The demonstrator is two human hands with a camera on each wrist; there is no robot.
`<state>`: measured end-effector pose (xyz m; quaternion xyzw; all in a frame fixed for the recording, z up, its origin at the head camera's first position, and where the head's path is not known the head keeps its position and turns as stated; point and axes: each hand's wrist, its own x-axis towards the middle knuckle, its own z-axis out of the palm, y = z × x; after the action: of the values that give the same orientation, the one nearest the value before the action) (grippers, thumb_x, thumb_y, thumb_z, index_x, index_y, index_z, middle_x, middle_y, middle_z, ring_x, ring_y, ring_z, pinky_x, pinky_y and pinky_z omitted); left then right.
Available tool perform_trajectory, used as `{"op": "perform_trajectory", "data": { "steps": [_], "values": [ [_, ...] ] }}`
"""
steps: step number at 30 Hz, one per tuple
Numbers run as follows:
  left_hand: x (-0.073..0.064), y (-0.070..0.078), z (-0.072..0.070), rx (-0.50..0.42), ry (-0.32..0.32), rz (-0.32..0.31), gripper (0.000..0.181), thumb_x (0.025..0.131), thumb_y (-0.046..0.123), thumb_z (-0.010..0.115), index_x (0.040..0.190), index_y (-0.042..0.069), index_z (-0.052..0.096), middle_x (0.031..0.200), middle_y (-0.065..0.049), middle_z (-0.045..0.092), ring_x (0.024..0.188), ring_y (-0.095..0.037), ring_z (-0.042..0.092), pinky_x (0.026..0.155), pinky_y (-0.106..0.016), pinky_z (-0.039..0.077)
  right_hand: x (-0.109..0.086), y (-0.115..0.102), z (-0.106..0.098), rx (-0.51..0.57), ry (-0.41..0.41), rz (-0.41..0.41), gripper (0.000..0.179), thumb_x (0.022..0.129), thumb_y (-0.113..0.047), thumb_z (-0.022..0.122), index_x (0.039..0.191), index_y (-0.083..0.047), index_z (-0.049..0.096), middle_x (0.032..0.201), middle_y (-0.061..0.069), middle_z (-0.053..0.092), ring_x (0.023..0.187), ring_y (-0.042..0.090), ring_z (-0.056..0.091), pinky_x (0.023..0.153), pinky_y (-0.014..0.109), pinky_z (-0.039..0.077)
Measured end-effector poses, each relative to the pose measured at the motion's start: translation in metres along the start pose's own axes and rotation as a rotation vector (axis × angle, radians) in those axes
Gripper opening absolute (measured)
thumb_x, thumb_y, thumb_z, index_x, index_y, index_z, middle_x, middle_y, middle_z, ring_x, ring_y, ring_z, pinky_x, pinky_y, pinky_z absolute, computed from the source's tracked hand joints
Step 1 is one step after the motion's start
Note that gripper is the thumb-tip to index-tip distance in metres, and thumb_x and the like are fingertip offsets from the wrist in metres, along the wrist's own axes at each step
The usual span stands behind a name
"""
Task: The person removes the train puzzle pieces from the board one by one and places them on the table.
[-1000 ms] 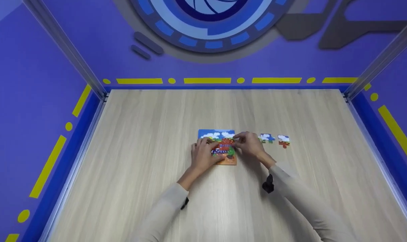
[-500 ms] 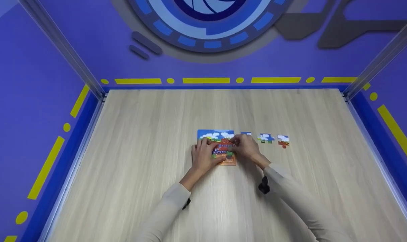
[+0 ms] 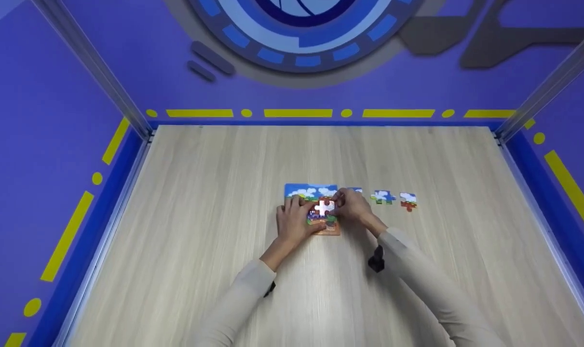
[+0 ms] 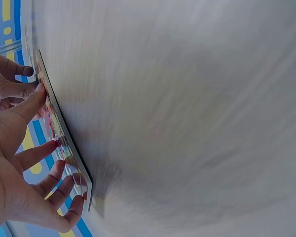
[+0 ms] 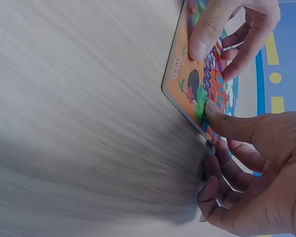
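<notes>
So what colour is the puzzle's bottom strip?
Orange; that strip shows best in the right wrist view.

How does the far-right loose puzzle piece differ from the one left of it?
The far-right piece shows red along its bottom, the neighbouring piece green. The far-right piece looks taller than wide, the neighbouring piece wider than tall. Both show white cloud on blue.

Bright, even light fills the head view, laying a pale sheen down the middle of the light wood-grain tabletop (image 3: 214, 193) and soft shadow under the beige-sleeved right arm (image 3: 427, 274). The silver metal corner posts (image 3: 91, 67) splay outward, as through a wide lens. Print on the flat, square, cartoon-coloured puzzle board (image 3: 332, 231) looks small and soft. Both wrist views are greyer, with smeary wood grain; shadow darkens beneath the bare right hand (image 5: 281, 168).
</notes>
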<state>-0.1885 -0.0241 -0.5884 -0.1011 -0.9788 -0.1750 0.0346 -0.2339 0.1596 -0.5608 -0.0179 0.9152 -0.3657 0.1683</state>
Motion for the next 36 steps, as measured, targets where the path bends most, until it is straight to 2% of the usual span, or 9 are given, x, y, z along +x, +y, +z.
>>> {"op": "perform_trajectory", "data": {
  "steps": [11,18,24,30,36],
  "values": [
    [0.0,0.0,0.001,0.046,-0.014,-0.007,0.069,0.073,0.065,0.08,0.13,0.027,0.07,0.12,-0.004,0.059,0.112,-0.024,0.053,0.089,-0.047,0.045,-0.002,0.009,0.004,0.122,0.063,-0.125,0.024,0.084,0.002,0.079,0.102,0.004,0.063,0.081,0.011,0.066,0.066,0.01,0.052,0.057,0.022,0.04],
    [0.001,0.0,0.0,0.045,-0.038,-0.019,0.071,0.075,0.065,0.079,0.133,0.025,0.068,0.124,-0.005,0.059,0.117,-0.025,0.052,0.092,-0.048,0.044,-0.006,0.013,0.006,0.236,0.047,-0.09,0.017,0.093,0.002,0.07,0.107,0.001,0.062,0.084,0.009,0.066,0.065,0.011,0.052,0.056,0.022,0.041],
    [0.0,0.0,0.0,0.022,-0.022,-0.006,0.072,0.075,0.064,0.079,0.134,0.024,0.068,0.123,-0.005,0.059,0.114,-0.024,0.053,0.091,-0.047,0.044,-0.008,0.016,0.004,0.272,0.063,-0.103,0.016,0.094,0.003,0.068,0.109,0.003,0.062,0.089,0.017,0.071,0.066,0.013,0.056,0.054,0.021,0.042],
    [0.001,0.0,0.001,0.004,-0.001,0.004,0.071,0.075,0.063,0.08,0.132,0.022,0.069,0.123,-0.006,0.059,0.115,-0.026,0.053,0.092,-0.048,0.044,-0.014,0.02,-0.003,0.306,0.081,-0.073,0.019,0.094,0.002,0.068,0.112,0.004,0.063,0.098,0.019,0.073,0.075,0.014,0.059,0.06,0.022,0.045],
    [0.0,-0.001,0.002,0.02,0.007,0.002,0.073,0.074,0.064,0.08,0.132,0.022,0.069,0.124,-0.007,0.061,0.115,-0.026,0.053,0.09,-0.047,0.044,-0.025,0.029,-0.009,0.341,0.101,-0.041,0.019,0.094,0.002,0.069,0.112,0.004,0.064,0.096,0.02,0.073,0.073,0.021,0.063,0.055,0.023,0.046]
  ]
}}
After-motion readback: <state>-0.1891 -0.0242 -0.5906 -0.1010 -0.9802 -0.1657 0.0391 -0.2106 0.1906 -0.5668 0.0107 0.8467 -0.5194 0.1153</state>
